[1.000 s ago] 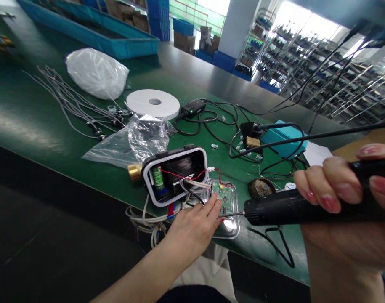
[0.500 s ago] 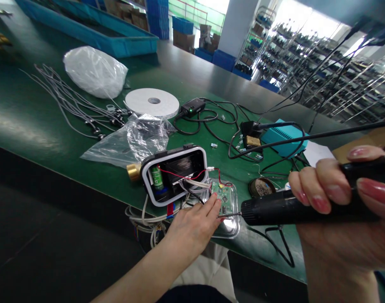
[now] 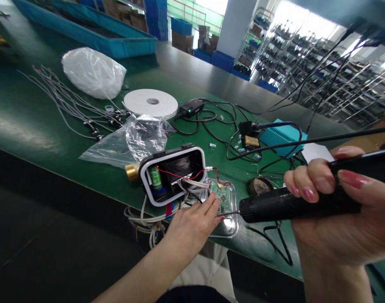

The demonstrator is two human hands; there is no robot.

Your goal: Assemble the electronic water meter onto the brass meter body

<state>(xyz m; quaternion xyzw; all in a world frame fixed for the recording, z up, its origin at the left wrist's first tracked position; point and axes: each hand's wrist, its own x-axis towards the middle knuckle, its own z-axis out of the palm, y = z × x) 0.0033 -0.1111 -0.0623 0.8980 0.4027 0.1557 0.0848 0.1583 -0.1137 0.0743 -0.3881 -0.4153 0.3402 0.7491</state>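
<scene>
My left hand point(image 3: 190, 223) presses its fingertips on a green circuit board point(image 3: 224, 194), holding it against a clear plastic cover point(image 3: 234, 225). My right hand point(image 3: 331, 198) is wrapped round a black electric screwdriver point(image 3: 277, 205), held nearly level. Its thin bit point(image 3: 229, 213) points left and reaches the board's near edge by my left fingertips; the exact contact point is hidden. Left of the board lies an open black housing point(image 3: 187, 162) with a pale seal rim, a green battery point(image 3: 155, 177) inside and a brass fitting point(image 3: 132, 172). Red and grey wires link housing and board.
Behind the housing are a clear plastic bag point(image 3: 116, 145), a white reel point(image 3: 138, 101), a wrapped white bundle point(image 3: 93, 71) and grey cables point(image 3: 59, 97). To the right sit a round tin point(image 3: 259, 186), a sponge point(image 3: 251, 142) and a teal box point(image 3: 279, 136). Black cords cross the bench.
The view has shifted slightly. My right hand and the screwdriver sit a little further left and tilt slightly differently. My left hand stays on the board.
</scene>
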